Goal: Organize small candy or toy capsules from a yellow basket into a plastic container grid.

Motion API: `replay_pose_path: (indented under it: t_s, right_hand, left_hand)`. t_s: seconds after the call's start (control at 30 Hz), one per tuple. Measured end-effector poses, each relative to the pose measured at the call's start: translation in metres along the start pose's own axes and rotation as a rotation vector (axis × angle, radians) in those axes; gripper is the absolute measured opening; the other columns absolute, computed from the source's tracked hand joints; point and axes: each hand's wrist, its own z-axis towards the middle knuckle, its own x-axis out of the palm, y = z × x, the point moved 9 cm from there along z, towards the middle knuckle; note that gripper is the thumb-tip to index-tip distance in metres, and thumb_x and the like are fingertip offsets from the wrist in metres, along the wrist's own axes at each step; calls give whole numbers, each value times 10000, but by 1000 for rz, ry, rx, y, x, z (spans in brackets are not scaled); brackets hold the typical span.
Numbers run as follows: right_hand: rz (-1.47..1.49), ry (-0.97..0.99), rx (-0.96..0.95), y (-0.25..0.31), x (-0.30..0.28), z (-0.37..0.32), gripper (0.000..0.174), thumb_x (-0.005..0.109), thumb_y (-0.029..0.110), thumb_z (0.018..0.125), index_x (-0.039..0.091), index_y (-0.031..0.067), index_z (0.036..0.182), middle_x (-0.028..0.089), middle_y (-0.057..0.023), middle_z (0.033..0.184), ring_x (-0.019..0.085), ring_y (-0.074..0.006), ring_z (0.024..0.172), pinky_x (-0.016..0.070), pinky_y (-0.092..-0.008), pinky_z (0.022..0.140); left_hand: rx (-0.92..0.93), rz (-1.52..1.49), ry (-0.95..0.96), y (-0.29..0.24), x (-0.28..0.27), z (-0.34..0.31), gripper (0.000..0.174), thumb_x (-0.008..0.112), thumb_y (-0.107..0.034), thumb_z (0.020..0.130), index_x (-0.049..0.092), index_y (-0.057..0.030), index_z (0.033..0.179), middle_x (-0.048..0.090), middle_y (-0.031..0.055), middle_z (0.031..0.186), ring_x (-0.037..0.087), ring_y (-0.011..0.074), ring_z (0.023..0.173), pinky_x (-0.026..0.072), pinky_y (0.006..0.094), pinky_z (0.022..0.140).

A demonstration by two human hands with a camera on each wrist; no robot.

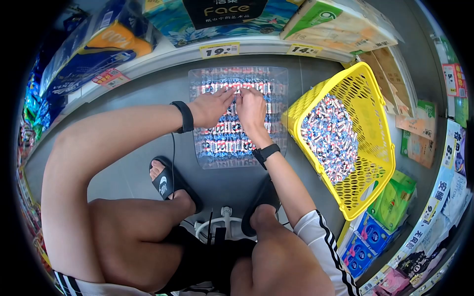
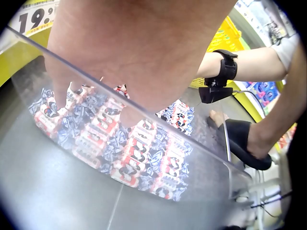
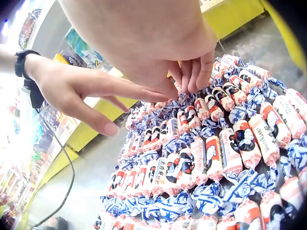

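Note:
A clear plastic box (image 1: 238, 160) on the floor holds wrapped candies (image 1: 222, 147) laid side by side in rows, with blue-and-white twisted ends. Over its upper rows, the left hand (image 1: 212, 106) reaches in with fingers extended; in the right wrist view this left hand (image 3: 79, 91) has straight fingers whose tips come close to the other hand. The right hand (image 1: 252, 109) is beside it, its fingers (image 3: 194, 74) bent down onto the candies (image 3: 223, 98); whether it pinches one is hidden. Rows of candies (image 2: 136, 153) show through the box wall in the left wrist view.
Right of the box, a yellow basket (image 1: 368, 148) lies tilted with a heap of loose candies (image 1: 330, 135). Shelves with tissue packs (image 1: 222, 19) and price tags run behind and to the right. Sandaled feet (image 1: 173, 182) and a white stool base (image 1: 226, 213) are near the front.

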Motion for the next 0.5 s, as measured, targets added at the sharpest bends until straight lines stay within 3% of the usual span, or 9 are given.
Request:
replay_pose_path:
  t_s: [0.13,0.3,0.43,0.5]
  right_hand:
    - [-52,34,-3,3,-2,0,281,738,80,875,754,-34,1131,729,-249,1097,707,-434,1022,587,-500,888]
    - [-88,67,-40,15,-13,-3,339,746,87,863,731,-35,1178,701,-295,1204,696,-455,1093,592,-495,924]
    - [-80,68,-67,34,-35,-8,333,740,77,862,733,-17,1182,711,-271,1170,704,-450,1060,594,-505,901]
    - [-43,143,-61,40,-41,-12,319,728,64,859,739,0,1171,717,-245,1125,711,-439,1028,596,-512,874]
  left_hand:
    - [8,-6,15,-4,0,-5,839,681,-88,880,289,30,1613,219,225,1729,308,381,1576,478,475,1168]
    - [68,-17,-92,-19,-13,-23,748,701,-95,870,404,50,1542,337,248,1663,399,418,1512,494,478,1150]
    - [96,1,-192,-26,-23,-37,737,720,-97,841,453,56,1511,394,267,1620,453,387,1468,514,457,1122]
    - [125,-27,-261,-30,-29,-44,616,693,-82,861,518,80,1428,475,312,1537,469,414,1451,512,467,1118]
